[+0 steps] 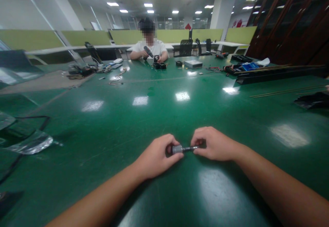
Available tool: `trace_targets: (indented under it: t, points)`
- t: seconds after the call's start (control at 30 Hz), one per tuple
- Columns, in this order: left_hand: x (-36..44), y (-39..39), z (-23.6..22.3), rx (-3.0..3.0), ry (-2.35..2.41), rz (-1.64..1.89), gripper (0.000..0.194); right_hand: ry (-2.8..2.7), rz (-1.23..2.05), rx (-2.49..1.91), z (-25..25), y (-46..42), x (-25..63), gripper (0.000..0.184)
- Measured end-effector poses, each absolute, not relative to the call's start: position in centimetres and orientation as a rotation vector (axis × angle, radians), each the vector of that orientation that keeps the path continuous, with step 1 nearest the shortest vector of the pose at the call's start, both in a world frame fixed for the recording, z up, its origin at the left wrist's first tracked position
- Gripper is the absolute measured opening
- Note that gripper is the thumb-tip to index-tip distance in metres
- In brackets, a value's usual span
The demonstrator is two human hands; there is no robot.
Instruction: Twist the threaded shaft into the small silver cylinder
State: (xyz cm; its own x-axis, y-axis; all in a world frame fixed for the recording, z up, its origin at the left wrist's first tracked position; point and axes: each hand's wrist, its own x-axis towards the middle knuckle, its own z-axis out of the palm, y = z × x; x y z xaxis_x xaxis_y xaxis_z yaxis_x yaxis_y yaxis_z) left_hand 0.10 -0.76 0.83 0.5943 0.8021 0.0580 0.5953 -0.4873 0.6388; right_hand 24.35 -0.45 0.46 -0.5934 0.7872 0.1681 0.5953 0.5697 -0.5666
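Note:
Low over the green table, my left hand (160,156) is closed round a short grey metal cylinder (177,149), its thumb and fingers on either side. A thin dark shaft (189,148) extends rightward from the cylinder, lying nearly level. My right hand (214,143) pinches the shaft's far end between thumb and fingers. That tip is partly hidden by the fingers. Cylinder and shaft look joined in one line; their exact kind cannot be made out.
Across the green table (159,117), a person (151,48) holds a power drill (148,51) over black parts (159,65). A clear plastic bag (31,141) lies at left. Long black channels (277,74), thin rods (280,91) and a black bag (312,100) lie at right.

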Motion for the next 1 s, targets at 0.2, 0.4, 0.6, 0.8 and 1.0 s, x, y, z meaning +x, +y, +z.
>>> trace_targets:
  t: [0.2, 0.4, 0.6, 0.8, 1.0]
  points:
    - [0.1, -0.7, 0.9, 2.257, 1.112, 0.472, 0.016, -2.413, 0.679, -1.118, 0.5, -0.2, 24.6, 0.009]
    - [0.2, -0.6, 0.9, 2.266, 1.111, 0.468, 0.015, -2.422, 0.691, -1.129, 0.6, 0.0, 25.0, 0.009]
    - [0.3, -0.6, 0.8, 2.270, 1.109, 0.477, 0.016, -2.431, 0.678, -1.149, 0.8, 0.0, 25.2, 0.008]
    - [0.3, -0.6, 1.0, 2.248, 1.107, 0.483, 0.015, -2.440, 0.703, -1.147, 1.2, 0.0, 25.5, 0.009]
    - [0.2, -0.6, 0.9, 2.268, 1.105, 0.479, 0.016, -2.430, 0.705, -1.172, 1.2, 0.1, 25.8, 0.010]
